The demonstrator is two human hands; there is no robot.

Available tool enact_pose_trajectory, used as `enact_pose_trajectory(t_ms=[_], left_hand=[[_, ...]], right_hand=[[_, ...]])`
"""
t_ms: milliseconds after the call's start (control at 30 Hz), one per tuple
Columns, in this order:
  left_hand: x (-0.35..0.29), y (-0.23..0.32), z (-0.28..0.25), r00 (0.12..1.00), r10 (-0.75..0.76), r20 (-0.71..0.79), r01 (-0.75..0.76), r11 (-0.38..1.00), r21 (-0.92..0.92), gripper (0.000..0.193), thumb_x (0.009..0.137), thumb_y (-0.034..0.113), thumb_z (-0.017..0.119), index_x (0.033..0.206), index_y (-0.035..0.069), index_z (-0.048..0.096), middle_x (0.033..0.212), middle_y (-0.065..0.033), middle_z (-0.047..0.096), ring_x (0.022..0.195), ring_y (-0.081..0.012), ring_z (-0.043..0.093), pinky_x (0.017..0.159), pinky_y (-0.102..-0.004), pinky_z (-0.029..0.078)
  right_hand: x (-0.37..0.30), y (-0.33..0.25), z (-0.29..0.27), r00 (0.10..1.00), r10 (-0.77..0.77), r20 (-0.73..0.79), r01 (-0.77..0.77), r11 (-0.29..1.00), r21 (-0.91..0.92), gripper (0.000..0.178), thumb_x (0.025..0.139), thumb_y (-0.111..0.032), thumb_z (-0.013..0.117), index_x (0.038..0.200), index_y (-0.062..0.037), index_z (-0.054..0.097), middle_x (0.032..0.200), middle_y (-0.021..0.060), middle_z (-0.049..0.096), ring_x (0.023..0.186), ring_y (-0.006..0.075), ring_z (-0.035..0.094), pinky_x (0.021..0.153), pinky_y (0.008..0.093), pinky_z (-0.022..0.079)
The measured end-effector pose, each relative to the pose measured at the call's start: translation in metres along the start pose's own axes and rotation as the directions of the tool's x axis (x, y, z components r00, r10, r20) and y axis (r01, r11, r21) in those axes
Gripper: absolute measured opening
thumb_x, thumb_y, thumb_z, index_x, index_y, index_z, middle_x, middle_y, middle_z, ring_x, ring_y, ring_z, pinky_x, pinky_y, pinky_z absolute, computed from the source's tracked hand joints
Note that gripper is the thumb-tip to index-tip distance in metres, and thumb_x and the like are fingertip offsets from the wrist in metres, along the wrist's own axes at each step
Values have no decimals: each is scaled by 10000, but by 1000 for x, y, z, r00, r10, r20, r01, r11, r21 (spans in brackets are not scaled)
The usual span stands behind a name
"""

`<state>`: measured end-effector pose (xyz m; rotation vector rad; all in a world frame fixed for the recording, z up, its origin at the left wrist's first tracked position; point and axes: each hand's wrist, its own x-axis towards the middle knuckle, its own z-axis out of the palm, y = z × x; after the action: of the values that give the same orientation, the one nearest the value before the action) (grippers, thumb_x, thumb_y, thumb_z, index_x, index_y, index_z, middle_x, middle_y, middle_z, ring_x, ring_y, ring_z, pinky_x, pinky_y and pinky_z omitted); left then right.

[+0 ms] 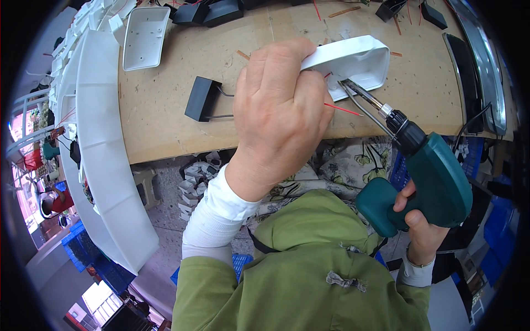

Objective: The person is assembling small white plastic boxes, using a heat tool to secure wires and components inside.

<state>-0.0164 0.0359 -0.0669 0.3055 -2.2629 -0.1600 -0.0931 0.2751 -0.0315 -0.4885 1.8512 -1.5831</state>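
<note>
My left hand (281,105) is closed on the edge of a white plastic housing (371,58), which is tilted up over the table. A red wire (345,110) sticks out from beside its fingers. My right hand (422,223) grips a green soldering gun (441,176) with a black nose and a thin metal feed tube. The gun's tip meets the inside of the housing; the exact contact point is too small to make out. Left of my left hand lies a black rectangular block (203,99), its two metal prongs running toward the hand. My left fingertips are hidden.
An open white housing (146,38) and black blocks (223,12) lie along the table's far side. Copper-coloured strips (343,11) are scattered about. A long white tray (102,127) borders the left, and a black flat device (462,83) the right. Patterned cloth (359,160) hangs below the front edge.
</note>
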Motion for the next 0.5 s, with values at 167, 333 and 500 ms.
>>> enact_pose_trajectory(t_ms=[167,333,500], left_hand=[[0,3,-2,999,-28,27,28,1000,3,109,578,-8,632,663,22,572,920,-120,552,722,-224,519,583,-297,425],[1,3,-2,1000,-6,12,6,1000,10,106,583,-4,635,664,21,571,922,-122,547,742,-235,525,602,-301,431],[1,3,-2,1000,4,21,-5,1000,22,102,592,4,641,666,20,572,926,-121,543,749,-236,524,606,-302,432]], right_hand=[[2,1,2,1000,-20,-7,20,1000,21,683,693,-366,717,1131,78,438,932,155,536,653,174,537,568,272,445],[1,2,1,999,-49,-14,49,999,23,703,692,-365,717,1152,80,428,953,164,547,653,171,546,571,271,456],[1,-2,2,999,-45,-14,46,999,10,733,687,-376,718,1172,80,413,980,184,555,653,172,551,569,268,461]])
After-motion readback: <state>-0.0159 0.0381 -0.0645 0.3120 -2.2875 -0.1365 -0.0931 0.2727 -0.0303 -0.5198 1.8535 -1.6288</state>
